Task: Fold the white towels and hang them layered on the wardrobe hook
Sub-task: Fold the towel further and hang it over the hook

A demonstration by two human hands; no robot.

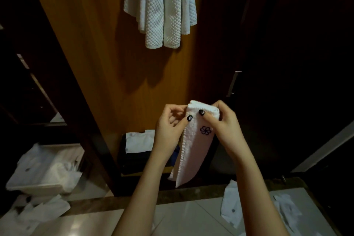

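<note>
She holds a narrow, folded white towel up in front of the wooden wardrobe panel, in the near middle of the room. Both hands are at its top fold. The left hand pinches the left corner, thumb in front and the other fingers curled behind. The right hand grips the right corner the same way, its dark-nailed thumb pressed flat on the cloth. The rest of the towel hangs down between her forearms, slanting a little to the left, with a ribbed edge along its left side. A small dark flower logo sits just below her right thumb.

Farther off and higher, two waffle-textured white towels already hang against the same panel, one layered over the other. Their lower ends fall in long folds and their tops run out of view. To the right the wardrobe is dark, with a slim metal handle catching some light.

At the foot of the panel stands a dark bag with white pieces on top. A pale box of crumpled white packets sits on the left, and more white packets lie on the tiled floor at near right.
</note>
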